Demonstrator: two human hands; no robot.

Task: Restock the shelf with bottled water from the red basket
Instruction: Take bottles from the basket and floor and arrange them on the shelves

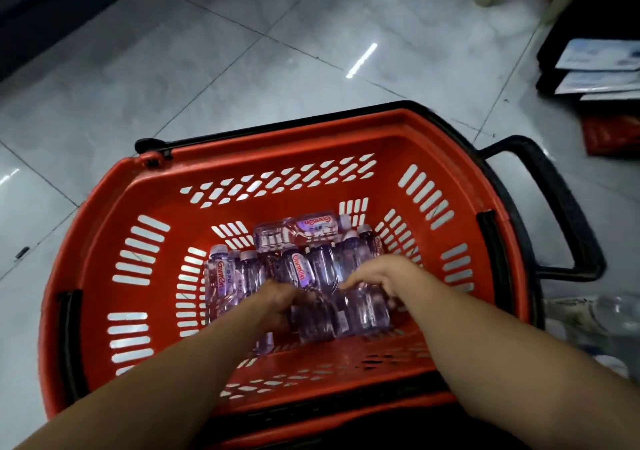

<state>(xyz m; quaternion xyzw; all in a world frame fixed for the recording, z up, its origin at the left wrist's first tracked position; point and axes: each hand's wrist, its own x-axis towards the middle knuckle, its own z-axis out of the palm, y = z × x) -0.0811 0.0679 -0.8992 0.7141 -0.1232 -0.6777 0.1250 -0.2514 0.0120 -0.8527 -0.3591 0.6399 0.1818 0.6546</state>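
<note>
A red basket (pixel 346 144) with slotted walls stands on the tiled floor below me. Several small clear water bottles (pixel 221 276) with white caps and red lettering lie and stand in its bottom. Both my arms reach down into it. My left hand (pixel 277 297) grips a bottle (pixel 299 271) near the middle of the heap. My right hand (pixel 381 276) curls over another bottle (pixel 367 307) lying beside it. One bottle (pixel 298 229) lies crosswise at the far side of the heap. No shelf is in view.
Black handles (pixel 547 207) frame the basket's rim on the right and far side. Grey glossy floor tiles (pixel 207 68) surround it. Stacked papers and dark boxes (pixel 595 68) sit at the upper right; crumpled clear plastic (pixel 595 314) lies at the right edge.
</note>
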